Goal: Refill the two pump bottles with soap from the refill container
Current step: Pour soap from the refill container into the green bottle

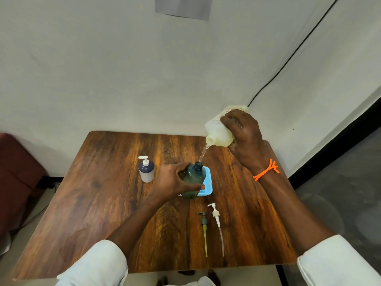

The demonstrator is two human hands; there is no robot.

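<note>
My right hand (pixel 244 134) grips the pale refill container (pixel 218 131), tipped with its mouth down to the left. A thin stream of soap (pixel 204 152) runs from it into the open neck of the dark green bottle (pixel 194 178). That bottle stands in a small blue tray (pixel 208 182), and my left hand (pixel 175 182) holds it round the body. A second bottle (pixel 146 169), navy and white with its white pump on, stands to the left. Two removed pumps lie near the front: a green one (pixel 204 228) and a white one (pixel 217 219).
The wooden table (pixel 103 203) stands against a white wall, with its front edge near my sleeves. A black cable (pixel 288 58) runs up the wall at the right. A dark red seat (pixel 18 172) is at the left.
</note>
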